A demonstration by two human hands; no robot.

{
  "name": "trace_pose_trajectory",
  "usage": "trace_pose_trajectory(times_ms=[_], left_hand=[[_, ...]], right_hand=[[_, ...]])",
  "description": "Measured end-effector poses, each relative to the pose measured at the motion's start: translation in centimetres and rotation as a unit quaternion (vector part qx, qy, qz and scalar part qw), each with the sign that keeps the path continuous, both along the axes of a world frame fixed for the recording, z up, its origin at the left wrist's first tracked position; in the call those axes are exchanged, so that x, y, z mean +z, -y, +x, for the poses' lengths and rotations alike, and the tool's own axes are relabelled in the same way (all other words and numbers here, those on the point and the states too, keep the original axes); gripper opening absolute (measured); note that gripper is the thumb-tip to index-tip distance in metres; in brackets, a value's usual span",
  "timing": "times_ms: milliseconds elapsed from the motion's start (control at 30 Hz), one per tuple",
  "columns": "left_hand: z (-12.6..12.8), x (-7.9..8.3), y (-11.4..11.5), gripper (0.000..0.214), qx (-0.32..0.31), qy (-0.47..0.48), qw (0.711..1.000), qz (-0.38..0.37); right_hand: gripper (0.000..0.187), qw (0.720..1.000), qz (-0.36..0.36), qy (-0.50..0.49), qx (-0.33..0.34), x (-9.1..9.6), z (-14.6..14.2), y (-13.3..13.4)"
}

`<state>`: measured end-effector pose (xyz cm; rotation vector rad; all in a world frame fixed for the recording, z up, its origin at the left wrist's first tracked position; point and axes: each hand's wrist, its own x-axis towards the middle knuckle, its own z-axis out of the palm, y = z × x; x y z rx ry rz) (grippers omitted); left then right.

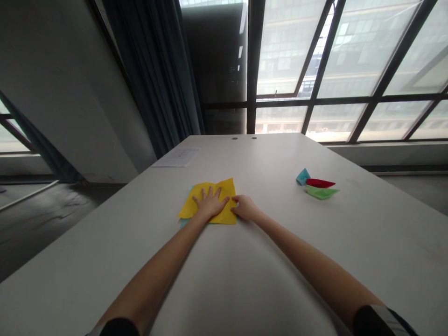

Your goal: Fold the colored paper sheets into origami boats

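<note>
A yellow sheet of paper point(224, 189) lies on the white table point(273, 261), with a light blue sheet peeking out under its left edge. My left hand point(209, 203) rests flat on the yellow sheet, fingers spread. My right hand point(245, 207) sits at the sheet's right near corner with its fingers curled in a pinch on the paper's edge.
Three folded paper shapes lie to the right: a blue one point(303, 177), a red one point(319, 183) and a green one point(322, 192). A white printed sheet point(177, 157) lies at the far left of the table. Windows and a dark curtain point(157, 70) stand behind.
</note>
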<state>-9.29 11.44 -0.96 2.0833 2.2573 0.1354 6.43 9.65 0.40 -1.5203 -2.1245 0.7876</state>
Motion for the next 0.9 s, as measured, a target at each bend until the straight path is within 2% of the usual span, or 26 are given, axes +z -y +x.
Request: trace_pose_trajectory(times_ms=[100,200,300,367,467,567,633,700,800,900], left_hand=[[0.7,0.3,0.6,0.066,0.008,-0.022,0.999,0.043],[1.4,0.5,1.1,0.065,0.013,-0.042,0.996,0.084],[1.2,0.5,1.1,0.065,0.002,-0.020,0.998,0.055],[0.4,0.4,0.9,0.067,-0.015,0.000,1.000,0.024],[-1.1,0.2,0.4,0.072,-0.025,0.005,1.000,0.001],[-2.5,0.0,-0.1,0.073,-0.022,-0.002,1.000,-0.003],[-3.0,-0.1,-0.2,0.072,-0.021,-0.004,1.000,-0.001],[-3.4,-0.1,-0.4,0.075,-0.021,-0.002,1.000,-0.001],[-3.8,0.0,-0.5,0.080,-0.031,0.003,1.000,-0.004],[-4.3,0.2,-0.5,0.081,-0.041,0.008,0.999,-0.004]], right_hand=[[0.033,0.999,0.017,0.042,0.002,0.1,0.3,0.9],[0.040,0.995,0.035,0.097,0.009,0.2,0.9,1.3],[0.043,0.989,0.051,0.135,0.026,1.1,2.7,1.0],[0.039,0.988,0.063,0.140,0.016,2.1,4.9,0.3],[0.030,0.978,0.101,0.177,-0.047,3.8,9.8,-0.7],[0.030,0.941,0.145,0.265,-0.149,4.8,15.5,-1.2],[0.034,0.909,0.131,0.329,-0.221,4.9,19.0,-1.1],[0.034,0.891,0.098,0.363,-0.254,4.5,21.9,-0.9],[0.035,0.886,0.065,0.369,-0.273,3.5,24.4,-0.6],[0.029,0.888,0.055,0.359,-0.281,2.9,25.0,-0.5]])
